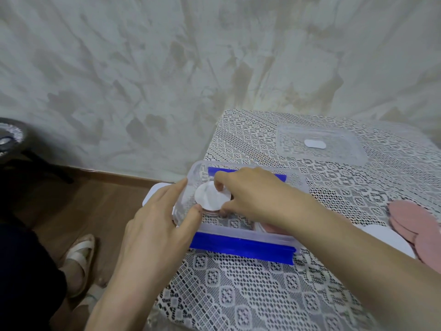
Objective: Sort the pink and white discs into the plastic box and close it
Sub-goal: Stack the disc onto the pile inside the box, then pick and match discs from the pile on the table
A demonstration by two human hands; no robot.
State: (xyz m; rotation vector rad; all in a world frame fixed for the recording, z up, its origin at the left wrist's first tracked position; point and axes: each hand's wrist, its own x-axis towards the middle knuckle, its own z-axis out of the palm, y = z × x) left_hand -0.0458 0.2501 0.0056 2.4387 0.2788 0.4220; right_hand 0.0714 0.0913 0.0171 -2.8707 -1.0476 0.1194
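Sandal (78, 256) on a foot, way over left on the wood floor (71, 211). Moving right, what's the left hand (155, 225) up to?

Reply: it's holding the left end wall of the plastic box (238, 232). Straight fingers are outside and the thumb goes over the rim, its tip touching the stack of white discs (210, 198). The box sits open at the left edge of the lace-covered tabletop (238, 295), with blue tape (241, 247) along its near side and another strip on the far side.

OP: and the stack itself?

Reply: it's in the left part of the box. The right hand (257, 197) reaches in from the right and pinches it, one fingertip on top and the thumb at the near edge. Under that wrist, in the right part of the box, a bit of the pink discs (270, 226) shows, mostly hidden by the arm. Can't tell if there's a divider between the two parts.

OP: lid?

Reply: the clear lid (319, 144) lies flat near the far edge, well apart from the box. By the right edge, the loose pink discs (410, 220) overlap each other, with a loose white disc (386, 237) touching them.
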